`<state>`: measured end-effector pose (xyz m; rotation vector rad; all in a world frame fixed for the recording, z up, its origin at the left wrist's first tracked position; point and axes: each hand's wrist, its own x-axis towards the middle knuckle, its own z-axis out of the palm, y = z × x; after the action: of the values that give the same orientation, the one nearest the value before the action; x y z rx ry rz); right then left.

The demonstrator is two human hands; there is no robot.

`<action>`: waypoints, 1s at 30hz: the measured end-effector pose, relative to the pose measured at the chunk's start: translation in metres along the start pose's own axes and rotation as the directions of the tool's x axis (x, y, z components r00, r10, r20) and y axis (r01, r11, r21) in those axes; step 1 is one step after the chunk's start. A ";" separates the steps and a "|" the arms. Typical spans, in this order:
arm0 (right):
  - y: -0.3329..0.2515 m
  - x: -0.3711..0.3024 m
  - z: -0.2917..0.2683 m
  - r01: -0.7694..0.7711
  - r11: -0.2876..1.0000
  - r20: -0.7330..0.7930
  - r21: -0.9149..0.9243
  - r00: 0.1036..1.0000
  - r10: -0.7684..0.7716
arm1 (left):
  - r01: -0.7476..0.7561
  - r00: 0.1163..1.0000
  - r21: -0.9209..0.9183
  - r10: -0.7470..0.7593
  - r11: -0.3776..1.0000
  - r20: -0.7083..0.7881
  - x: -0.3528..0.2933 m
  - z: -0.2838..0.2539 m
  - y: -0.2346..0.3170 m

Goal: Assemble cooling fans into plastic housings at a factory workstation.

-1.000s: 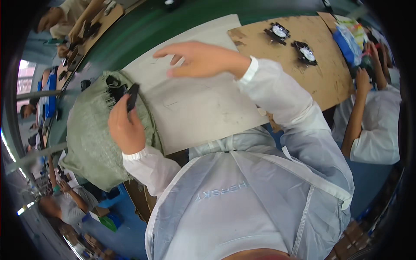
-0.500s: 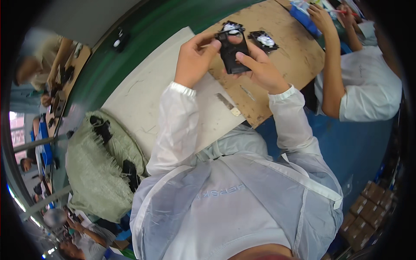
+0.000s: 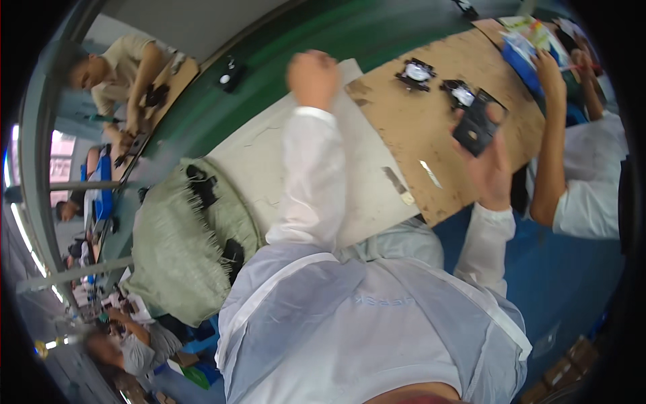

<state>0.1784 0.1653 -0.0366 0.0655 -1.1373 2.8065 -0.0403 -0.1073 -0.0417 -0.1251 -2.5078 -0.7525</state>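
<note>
In my right hand (image 3: 493, 172) is a black plastic housing (image 3: 476, 129) with a small hole, raised over the brown board (image 3: 404, 114). The thumb and fingers grip its sides. Close beyond it on the board lie two black frames with white round centres, one frame (image 3: 416, 74) farther left and another frame (image 3: 460, 93) right beside the housing. My left hand (image 3: 313, 81) is closed with the fingers curled, above the far end of the white board (image 3: 269, 158). Whatever it holds, if anything, is hidden.
A green woven sack (image 3: 182, 249) with black pieces in it stands at my left. Another black part (image 3: 230, 76) rests on the green belt (image 3: 262, 74). A small metal strip (image 3: 431, 174) lies on the brown board. A co-worker's arm (image 3: 553, 155) reaches in at the right, near a blue bin (image 3: 521, 64).
My hands have parted: the left has let go of the black housing and moved away from it. My right hand has carried the housing rightward and lower. The whole view has shifted.
</note>
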 end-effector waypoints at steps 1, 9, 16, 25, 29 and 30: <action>-0.002 -0.002 -0.002 -0.003 1.000 0.043 -0.004 0.999 0.003 | 0.053 0.993 0.065 -0.046 0.996 -0.109 0.028 -0.027 -0.039; -0.004 -0.005 0.000 0.008 0.999 0.065 -0.048 0.998 -0.005 | 0.313 0.882 0.372 -0.413 0.874 0.228 0.128 -0.088 -0.379; 0.015 0.002 0.013 -0.020 0.999 -0.025 -0.030 0.999 0.019 | 0.058 0.998 0.593 -0.067 0.803 -0.007 0.085 -0.082 -0.288; 0.029 0.004 0.023 -0.098 0.991 -0.066 -0.093 0.994 0.092 | 0.086 0.984 0.544 0.014 0.835 -0.178 0.070 -0.077 -0.261; 0.026 -0.015 0.021 -0.117 0.984 -0.077 -0.133 0.991 0.108 | 0.331 0.941 0.630 -0.299 0.703 -0.161 0.115 -0.110 -0.368; 0.021 -0.010 0.017 -0.119 0.980 -0.092 -0.159 0.990 0.105 | 0.222 0.930 0.648 -0.358 0.728 0.083 0.119 -0.112 -0.382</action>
<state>0.1854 0.1377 -0.0393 -0.1319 -1.3876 2.7678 -0.1802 -0.4958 -0.0892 0.4688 -2.8715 0.0480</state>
